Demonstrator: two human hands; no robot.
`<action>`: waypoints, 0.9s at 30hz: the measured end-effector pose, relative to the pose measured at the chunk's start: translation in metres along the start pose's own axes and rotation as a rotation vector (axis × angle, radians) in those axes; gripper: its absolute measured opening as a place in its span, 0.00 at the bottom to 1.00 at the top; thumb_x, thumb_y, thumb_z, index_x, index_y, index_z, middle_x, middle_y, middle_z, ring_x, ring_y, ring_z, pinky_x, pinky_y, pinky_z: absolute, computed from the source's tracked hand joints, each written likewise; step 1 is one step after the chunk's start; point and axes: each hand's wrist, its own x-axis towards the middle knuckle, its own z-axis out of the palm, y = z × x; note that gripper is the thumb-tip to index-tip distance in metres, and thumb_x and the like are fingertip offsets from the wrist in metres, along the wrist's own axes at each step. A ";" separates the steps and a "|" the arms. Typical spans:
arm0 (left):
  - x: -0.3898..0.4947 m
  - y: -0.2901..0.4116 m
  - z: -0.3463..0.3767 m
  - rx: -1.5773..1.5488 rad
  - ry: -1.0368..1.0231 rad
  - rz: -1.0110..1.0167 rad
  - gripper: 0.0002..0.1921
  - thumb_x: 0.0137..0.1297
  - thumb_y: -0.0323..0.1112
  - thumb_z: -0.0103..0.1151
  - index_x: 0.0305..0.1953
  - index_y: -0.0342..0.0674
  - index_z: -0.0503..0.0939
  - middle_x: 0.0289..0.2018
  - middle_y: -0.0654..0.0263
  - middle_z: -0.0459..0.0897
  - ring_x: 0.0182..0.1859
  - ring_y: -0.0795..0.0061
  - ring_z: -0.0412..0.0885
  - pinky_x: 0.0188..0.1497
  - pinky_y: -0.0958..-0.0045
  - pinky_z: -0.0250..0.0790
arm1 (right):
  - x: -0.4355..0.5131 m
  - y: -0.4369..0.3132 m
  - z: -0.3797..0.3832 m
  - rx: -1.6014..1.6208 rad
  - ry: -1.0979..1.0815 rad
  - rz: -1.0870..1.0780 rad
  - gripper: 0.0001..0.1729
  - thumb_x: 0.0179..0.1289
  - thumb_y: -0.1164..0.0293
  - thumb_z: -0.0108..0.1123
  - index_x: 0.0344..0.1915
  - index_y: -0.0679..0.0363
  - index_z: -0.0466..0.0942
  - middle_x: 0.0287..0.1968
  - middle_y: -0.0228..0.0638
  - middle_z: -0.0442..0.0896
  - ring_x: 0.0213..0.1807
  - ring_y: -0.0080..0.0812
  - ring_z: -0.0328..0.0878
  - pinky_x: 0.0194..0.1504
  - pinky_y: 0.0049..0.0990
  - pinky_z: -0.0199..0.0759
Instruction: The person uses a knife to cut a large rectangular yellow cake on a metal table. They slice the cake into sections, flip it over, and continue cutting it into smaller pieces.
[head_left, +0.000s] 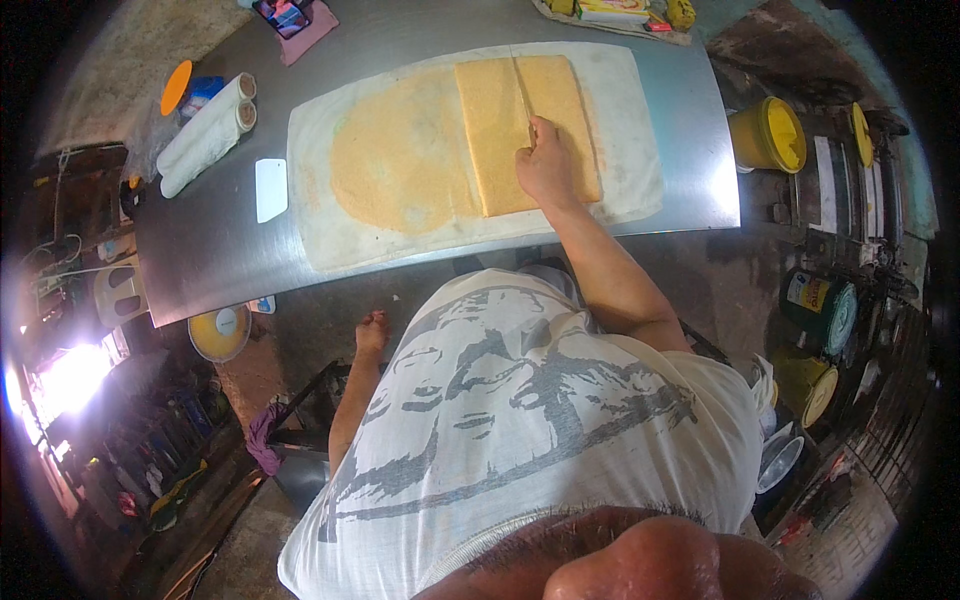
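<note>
My right hand (546, 165) grips the handle of a long, thin-bladed knife (523, 86). The blade lies lengthwise over a flat, rectangular yellow sponge cake sheet (491, 142) and points at the table's far side. Whether the edge has cut through the sponge cannot be told. Beneath the sheet a pale cloth (645, 161) is spread out, with a broad yellow crumb-like stain (401, 154) left of the cake. My left hand (372, 330) hangs low beside my body, away from the table, fingers loosely curled and nothing visible in it.
The metal table (225, 247) bears a white plastic scraper (271, 190), two white cloth-wrapped rolls (206, 139) and a phone (283, 16) on a pink cloth (311, 34). Packets (611, 9) sit at the far right. Buckets (784, 135) stand to the right, a fan (219, 334) below left.
</note>
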 end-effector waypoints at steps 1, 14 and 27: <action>-0.004 0.016 0.009 -0.061 -0.004 -0.070 0.20 0.65 0.59 0.70 0.43 0.51 0.82 0.28 0.80 0.79 0.26 0.82 0.77 0.25 0.75 0.63 | 0.000 0.002 0.000 -0.010 0.012 -0.002 0.31 0.63 0.75 0.60 0.67 0.62 0.69 0.61 0.53 0.76 0.64 0.55 0.74 0.64 0.47 0.71; -0.021 0.048 0.020 -0.008 0.058 -0.142 0.14 0.69 0.51 0.66 0.44 0.49 0.83 0.31 0.77 0.82 0.29 0.80 0.80 0.27 0.74 0.67 | -0.001 -0.006 -0.006 -0.037 0.010 -0.002 0.32 0.63 0.75 0.60 0.67 0.64 0.69 0.61 0.56 0.77 0.63 0.57 0.75 0.64 0.48 0.71; 0.008 -0.008 -0.001 0.167 0.003 0.126 0.10 0.71 0.45 0.63 0.45 0.49 0.83 0.31 0.76 0.82 0.29 0.80 0.79 0.27 0.76 0.67 | -0.002 -0.008 -0.006 -0.008 0.051 -0.047 0.31 0.61 0.75 0.60 0.66 0.62 0.70 0.60 0.54 0.78 0.62 0.56 0.77 0.62 0.49 0.72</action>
